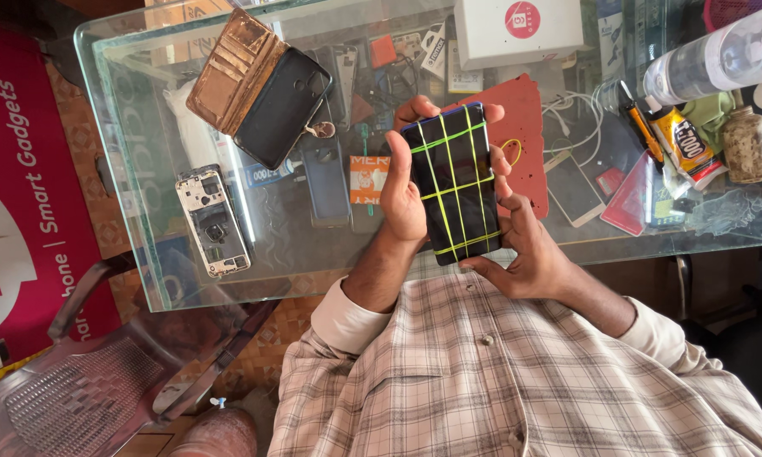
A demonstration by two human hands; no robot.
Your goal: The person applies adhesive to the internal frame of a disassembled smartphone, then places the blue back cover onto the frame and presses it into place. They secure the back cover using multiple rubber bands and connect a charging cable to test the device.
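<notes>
From the head camera, the person holds a dark phone [455, 182] bound with yellow-green bands above the glass table [271, 245]. The phone's long axis runs away from the body. The left hand [402, 190] grips its left edge, fingertips curling over the top. The right hand [525, 245] clasps the lower right edge. Left of the phone lie a brown wallet case [258, 85] and a stripped phone frame [213, 222].

I see a dark smartphone [455, 182] held upright above the glass table edge, screen toward me and unlit. Yellow-green rubber bands cross it: 3 run lengthwise, about 3 run across, though I can't be sure of the count. Its frame looks blue at the top corners. It tilts slightly left at the top.
</notes>
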